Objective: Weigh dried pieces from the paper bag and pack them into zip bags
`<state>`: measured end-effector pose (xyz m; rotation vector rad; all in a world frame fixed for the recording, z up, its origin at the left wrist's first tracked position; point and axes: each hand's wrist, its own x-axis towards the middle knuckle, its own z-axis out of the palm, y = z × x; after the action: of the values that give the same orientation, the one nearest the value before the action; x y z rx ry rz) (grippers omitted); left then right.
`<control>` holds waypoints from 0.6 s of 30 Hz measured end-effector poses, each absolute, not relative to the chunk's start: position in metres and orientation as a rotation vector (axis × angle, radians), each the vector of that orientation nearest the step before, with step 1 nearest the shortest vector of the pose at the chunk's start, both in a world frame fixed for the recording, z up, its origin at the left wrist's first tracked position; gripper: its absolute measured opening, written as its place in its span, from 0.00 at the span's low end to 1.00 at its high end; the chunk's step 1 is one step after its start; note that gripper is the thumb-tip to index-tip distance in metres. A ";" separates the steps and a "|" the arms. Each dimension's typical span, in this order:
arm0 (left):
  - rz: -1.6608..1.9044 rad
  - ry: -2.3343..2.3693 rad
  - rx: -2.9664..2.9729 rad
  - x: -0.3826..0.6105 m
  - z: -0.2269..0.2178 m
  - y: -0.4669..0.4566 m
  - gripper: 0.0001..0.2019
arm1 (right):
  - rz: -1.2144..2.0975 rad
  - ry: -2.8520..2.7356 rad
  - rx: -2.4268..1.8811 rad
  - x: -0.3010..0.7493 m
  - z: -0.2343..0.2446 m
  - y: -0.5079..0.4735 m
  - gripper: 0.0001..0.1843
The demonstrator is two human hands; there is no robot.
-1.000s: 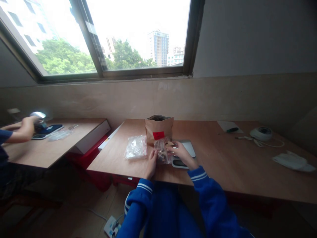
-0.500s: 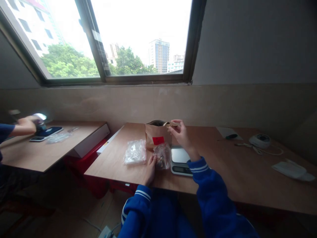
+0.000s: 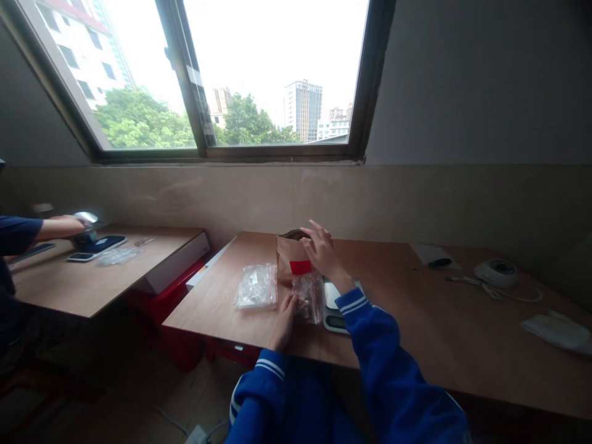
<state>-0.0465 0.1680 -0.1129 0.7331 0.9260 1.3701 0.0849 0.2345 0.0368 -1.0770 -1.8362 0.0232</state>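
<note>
Head view: I see the left hand (image 3: pixel 284 317) pinching a clear bag (image 3: pixel 313 297) near the front edge of the bench (image 3: pixel 416 320); the right hand (image 3: pixel 320 246), fingers loosely spread, is at the paper bag's (image 3: pixel 287 258) mouth.

A: How is the paper bag (image 3: pixel 285 258) placed?
B: It is stood upright on the surface (image 3: pixel 208 308), brown, marked in front with a red label (image 3: pixel 300 267); its open mouth is partly hidden by the right hand (image 3: pixel 324 253).
A: And the clear bag (image 3: pixel 316 296)?
B: It is held at its left edge by the left hand (image 3: pixel 283 319), in front of the paper bag; its film is creased; some small, blurred pieces (image 3: pixel 303 309) are contained.
</note>
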 end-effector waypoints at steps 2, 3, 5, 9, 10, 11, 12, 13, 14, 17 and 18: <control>1.374 0.900 0.707 -0.046 -0.111 0.168 0.15 | -0.008 -1.734 -1.060 0.090 0.030 0.226 0.17; 1.383 0.890 0.691 -0.045 -0.111 0.169 0.14 | -0.007 -1.678 -1.041 0.093 0.025 0.221 0.16; 1.404 0.874 0.662 -0.045 -0.114 0.171 0.13 | 0.028 -1.575 -1.013 0.098 0.014 0.210 0.13; 1.411 0.819 0.651 -0.047 -0.121 0.173 0.11 | 0.170 -1.494 -1.063 0.107 -0.012 0.185 0.10; 1.404 0.799 0.656 -0.047 -0.122 0.173 0.11 | 0.226 -1.523 -1.073 0.109 -0.018 0.179 0.10; 1.394 0.783 0.663 -0.048 -0.122 0.172 0.12 | 0.292 -1.573 -1.078 0.111 -0.023 0.174 0.10; 1.387 0.773 0.669 -0.048 -0.121 0.172 0.13 | 0.364 -1.636 -1.077 0.112 -0.028 0.170 0.10; 1.380 0.768 0.679 -0.048 -0.121 0.171 0.14 | 0.432 -1.697 -1.075 0.113 -0.032 0.167 0.11; 1.375 0.767 0.692 -0.048 -0.120 0.170 0.15 | 0.488 -1.746 -1.074 0.114 -0.036 0.165 0.11; 1.372 0.763 0.738 -0.048 -0.118 0.169 0.15 | 0.570 -1.775 -1.104 0.113 -0.047 0.164 0.10; 1.369 0.760 0.752 -0.048 -0.118 0.169 0.15 | 0.583 -1.764 -1.123 0.112 -0.049 0.165 0.09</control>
<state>-0.0480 0.1692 -0.1178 0.7515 0.7597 1.3687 0.1122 0.1646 -0.0492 -1.1228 -1.7636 0.5832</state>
